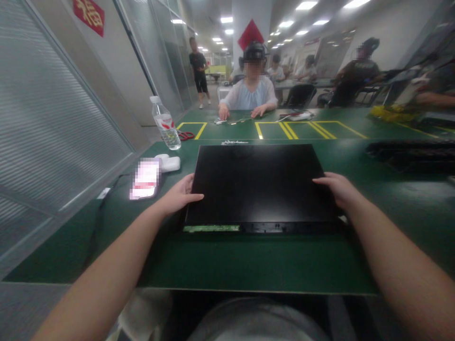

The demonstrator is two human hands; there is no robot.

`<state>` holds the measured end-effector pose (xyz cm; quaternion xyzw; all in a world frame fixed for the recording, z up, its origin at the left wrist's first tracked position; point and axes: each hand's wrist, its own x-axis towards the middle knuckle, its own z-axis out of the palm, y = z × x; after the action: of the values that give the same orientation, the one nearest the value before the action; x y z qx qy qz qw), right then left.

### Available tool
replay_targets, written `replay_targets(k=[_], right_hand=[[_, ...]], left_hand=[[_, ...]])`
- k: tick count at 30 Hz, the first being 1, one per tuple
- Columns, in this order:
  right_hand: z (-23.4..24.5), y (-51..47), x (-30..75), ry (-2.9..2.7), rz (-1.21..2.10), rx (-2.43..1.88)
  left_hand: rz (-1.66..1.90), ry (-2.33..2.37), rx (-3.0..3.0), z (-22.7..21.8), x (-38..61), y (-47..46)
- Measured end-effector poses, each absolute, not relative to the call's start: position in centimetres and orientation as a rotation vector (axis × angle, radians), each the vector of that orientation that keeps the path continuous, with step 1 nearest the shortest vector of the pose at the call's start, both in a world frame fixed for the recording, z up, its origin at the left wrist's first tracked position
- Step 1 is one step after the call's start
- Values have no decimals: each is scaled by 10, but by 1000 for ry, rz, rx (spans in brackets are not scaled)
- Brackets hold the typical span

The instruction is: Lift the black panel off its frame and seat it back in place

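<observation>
Holding a black screen (pixel 259 184) roughly flat with both hands, close to the near edge of a green table (pixel 256 265). Gripping the screen's left edge with the left hand (pixel 181 193), thumb on top, fingers curled round the side. Doing pretty much the same on the right edge with the right hand (pixel 339 187), thumb over the top, other fingers mostly hidden. Can't tell if resting on the table or lifted slightly. Also spotting a green strip (pixel 211 228) along the screen's near edge. Over by the table's left edge, seeing a lit phone (pixel 145 177) beside a small white object (pixel 170 164), plus a water bottle (pixel 166 124) and red-handled scissors (pixel 186 136) further back.
</observation>
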<state>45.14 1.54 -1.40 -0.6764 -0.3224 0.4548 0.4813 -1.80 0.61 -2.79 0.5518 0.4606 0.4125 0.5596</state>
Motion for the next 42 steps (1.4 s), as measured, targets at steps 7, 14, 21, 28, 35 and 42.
replay_targets(k=[7,14,21,28,35,42], right_hand=[[-15,17,453,-810,1117,-1672],[-11,13,448,-799,1086,-1677],[-12,13,449,-808,1082,-1650],[-17,16,454,-843,1072,-1650],[-16,17,456,-824,1136,-1643],[-16,18,456,-824,1129,-1654]], left_hand=[[970,1071,1319,-27,-17,6],[958,1086,1313,-27,-17,5],[976,1081,1319,-26,-16,4],[971,1094,1311,-27,-16,5],[966,1093,1297,-23,-14,4],[969,1103,1281,-23,-15,4]])
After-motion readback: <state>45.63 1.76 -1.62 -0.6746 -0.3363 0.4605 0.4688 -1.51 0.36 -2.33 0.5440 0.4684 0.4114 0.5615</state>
